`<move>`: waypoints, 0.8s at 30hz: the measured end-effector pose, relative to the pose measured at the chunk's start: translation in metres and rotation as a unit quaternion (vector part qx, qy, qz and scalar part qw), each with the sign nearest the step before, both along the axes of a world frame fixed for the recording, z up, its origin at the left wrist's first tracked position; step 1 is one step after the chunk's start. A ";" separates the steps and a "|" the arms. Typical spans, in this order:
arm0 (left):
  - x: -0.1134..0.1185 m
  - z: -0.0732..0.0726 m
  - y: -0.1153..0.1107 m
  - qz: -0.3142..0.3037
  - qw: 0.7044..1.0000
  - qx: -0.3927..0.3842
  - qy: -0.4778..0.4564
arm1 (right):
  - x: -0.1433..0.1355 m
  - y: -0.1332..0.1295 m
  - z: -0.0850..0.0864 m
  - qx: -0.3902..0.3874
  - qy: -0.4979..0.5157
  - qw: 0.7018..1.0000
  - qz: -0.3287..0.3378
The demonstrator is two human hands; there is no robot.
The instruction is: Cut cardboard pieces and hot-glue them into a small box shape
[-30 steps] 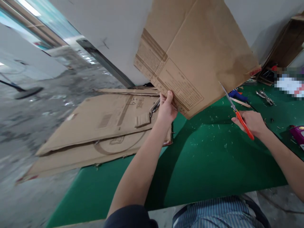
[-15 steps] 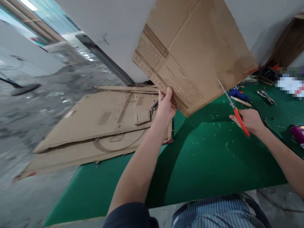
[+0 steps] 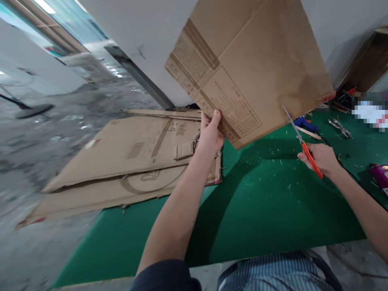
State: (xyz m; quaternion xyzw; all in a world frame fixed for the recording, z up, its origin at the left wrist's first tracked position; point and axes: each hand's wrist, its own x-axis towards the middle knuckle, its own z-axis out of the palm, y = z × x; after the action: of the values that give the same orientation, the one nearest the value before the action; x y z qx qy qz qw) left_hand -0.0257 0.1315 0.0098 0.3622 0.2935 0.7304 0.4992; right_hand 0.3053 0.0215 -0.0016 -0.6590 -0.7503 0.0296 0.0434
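A large brown cardboard sheet [image 3: 257,72] with printed panels is held up at a tilt above the table. My left hand [image 3: 211,131] grips its lower left edge, thumb on the printed face. In my right hand [image 3: 321,158] is a pair of scissors [image 3: 308,152] with orange handles, the blades together and pointing up to the left. The blade tips overlap the sheet's lower right part in view; whether they touch it I cannot tell. Beneath and left of my left hand lie stacked flattened cardboard pieces [image 3: 127,157], with a small cardboard strip [image 3: 183,151] on top.
The green table [image 3: 257,218] carries scattered scraps. On its right side lie a blue glue gun [image 3: 305,123], metal locking pliers [image 3: 339,127] and a purple object [image 3: 379,178]. A brown box [image 3: 363,60] stands at the back right, against a white wall [image 3: 145,28]. Grey floor shows at left.
The cardboard sheet has tilted slightly, its right corner moving right and a little down. My right hand with the scissors has shifted slightly right and down. My left hand keeps its grip.
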 end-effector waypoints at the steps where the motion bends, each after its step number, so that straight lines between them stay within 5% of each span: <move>1: 0.000 0.001 0.000 0.003 1.000 0.000 0.002 | 0.000 -0.001 0.001 -0.003 0.005 1.000 0.006; 9: 0.002 0.008 -0.006 0.001 1.000 0.007 0.009 | -0.004 -0.011 0.007 0.026 0.059 0.996 0.062; 15: 0.004 0.014 -0.011 -0.007 1.000 0.014 0.020 | -0.009 -0.009 0.009 0.010 0.021 1.000 0.012; 24: 0.004 0.004 -0.007 -0.012 1.000 0.003 0.013 | -0.011 -0.003 0.000 0.049 -0.001 0.999 -0.006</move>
State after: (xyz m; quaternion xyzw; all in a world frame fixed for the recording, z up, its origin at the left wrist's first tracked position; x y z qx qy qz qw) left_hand -0.0214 0.1248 0.0138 0.3764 0.2933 0.7206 0.5031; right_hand 0.2946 0.0188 -0.0014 -0.6609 -0.7466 -0.0087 0.0751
